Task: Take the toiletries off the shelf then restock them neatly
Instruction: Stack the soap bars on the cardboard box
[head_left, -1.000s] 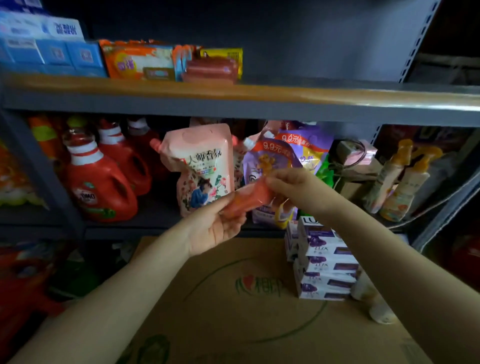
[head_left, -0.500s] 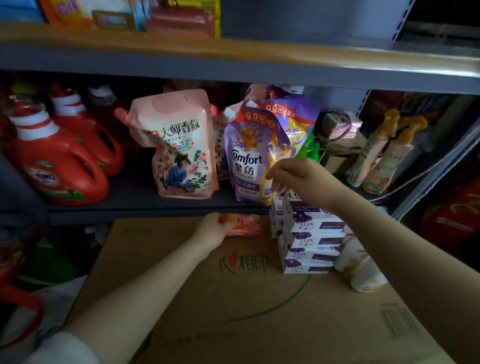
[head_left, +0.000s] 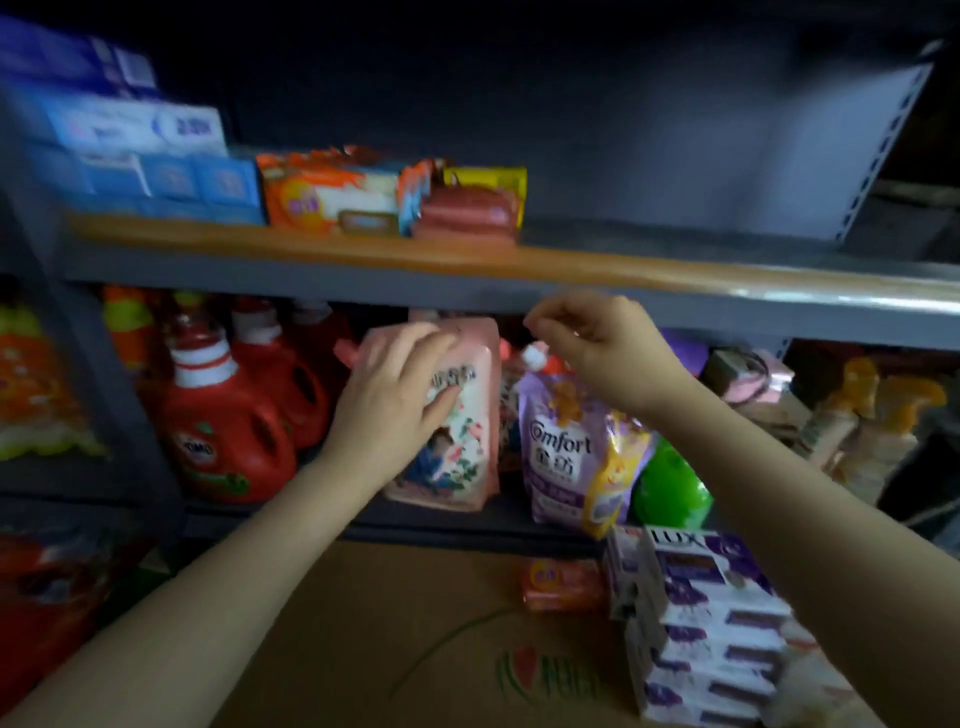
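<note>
Two hands raised below the upper shelf's front edge (head_left: 467, 270).
Left hand (head_left: 395, 400) spread, right hand (head_left: 597, 348) loosely curled, both empty.

Up on the top shelf (head_left: 467, 265), upper left of the frame, blue boxes (head_left: 135, 171) sit stacked, with an orange soap pack (head_left: 332, 200) and red soap bars (head_left: 470, 215) lying flat beside them. Mid-frame below, red detergent jugs (head_left: 228, 431) stand upright, then a pink pouch (head_left: 457, 421) and a purple Comfort pouch (head_left: 563, 457). Lower right, purple Lux boxes (head_left: 711, 623) are stacked on the cardboard carton (head_left: 363, 649), and an orange soap bar (head_left: 563, 584) lies just beside them.
</note>
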